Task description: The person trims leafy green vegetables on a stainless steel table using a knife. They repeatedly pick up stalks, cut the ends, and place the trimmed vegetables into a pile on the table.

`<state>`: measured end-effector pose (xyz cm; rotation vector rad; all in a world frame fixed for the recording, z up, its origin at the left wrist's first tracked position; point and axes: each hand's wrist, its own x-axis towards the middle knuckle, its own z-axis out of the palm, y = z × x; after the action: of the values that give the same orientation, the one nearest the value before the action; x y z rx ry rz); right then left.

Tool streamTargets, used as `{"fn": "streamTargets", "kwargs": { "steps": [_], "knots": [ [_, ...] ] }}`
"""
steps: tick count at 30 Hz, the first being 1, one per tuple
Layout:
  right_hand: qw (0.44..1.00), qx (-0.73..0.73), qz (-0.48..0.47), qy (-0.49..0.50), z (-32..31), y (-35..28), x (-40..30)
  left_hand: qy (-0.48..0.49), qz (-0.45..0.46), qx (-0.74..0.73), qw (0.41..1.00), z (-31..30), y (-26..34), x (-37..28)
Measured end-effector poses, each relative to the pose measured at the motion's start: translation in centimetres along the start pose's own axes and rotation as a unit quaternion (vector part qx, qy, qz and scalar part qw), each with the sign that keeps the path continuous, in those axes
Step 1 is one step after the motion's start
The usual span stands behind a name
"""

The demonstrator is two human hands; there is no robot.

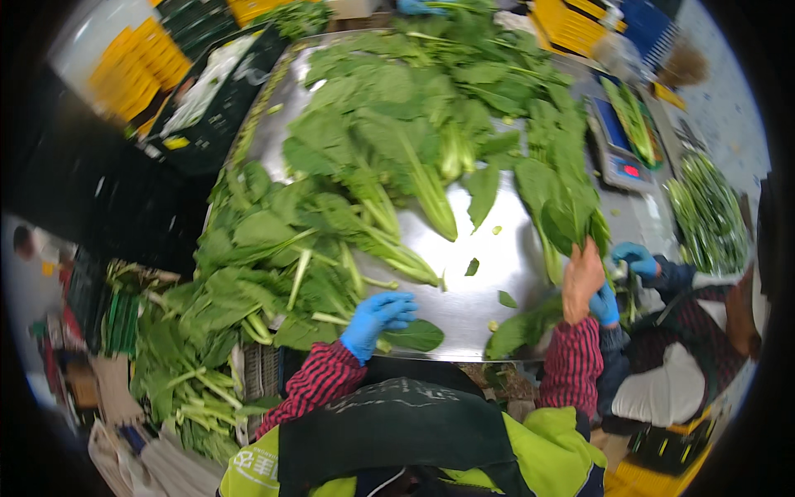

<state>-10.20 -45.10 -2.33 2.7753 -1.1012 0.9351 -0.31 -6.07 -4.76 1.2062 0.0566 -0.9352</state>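
Observation:
My left hand [377,318], in a blue glove, hovers over the near edge of the metal table [428,348]. Its fingers are loosely bent with nothing visible between them, and a loose green leaf [413,336] lies just beside it. At the right side of the table my bare right hand [582,282] pinches the leafy end of a leafy green [568,217]. Heads of leafy greens with pale stalks, such as one head [431,202] in the middle, cover much of the metal. A heap of leafy greens [248,267] spreads along the left side.
Close to my right hand are a co-worker's blue-gloved hands [635,259]. A digital scale [624,171] bears packed greens [630,121]; bagged greens [708,211] lie beyond it. A dark crate [205,93] stands left of the table. More greens [186,373] hang over the near-left corner.

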Motion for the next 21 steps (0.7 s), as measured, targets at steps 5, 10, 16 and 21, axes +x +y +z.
{"fn": "streamTargets", "kwargs": {
  "steps": [5,10,16,21],
  "knots": [
    [0.940,0.303,-0.073,-0.136,-4.1,-9.7,-3.3,-0.071,0.074,0.079,0.992,1.4,0.4,-0.6],
    [0.726,0.512,-0.088,-0.451,-10.5,-21.8,-7.1,0.015,0.242,0.262,0.934,0.9,-5.2,0.8],
    [0.632,0.617,-0.162,-0.440,-10.8,-25.9,-9.0,0.121,0.162,-0.008,0.979,-2.9,-3.0,-1.5],
    [0.742,0.527,-0.032,-0.413,-7.6,-23.5,-7.8,0.245,0.290,-0.182,0.907,-9.5,3.3,-5.2]
  ]
}}
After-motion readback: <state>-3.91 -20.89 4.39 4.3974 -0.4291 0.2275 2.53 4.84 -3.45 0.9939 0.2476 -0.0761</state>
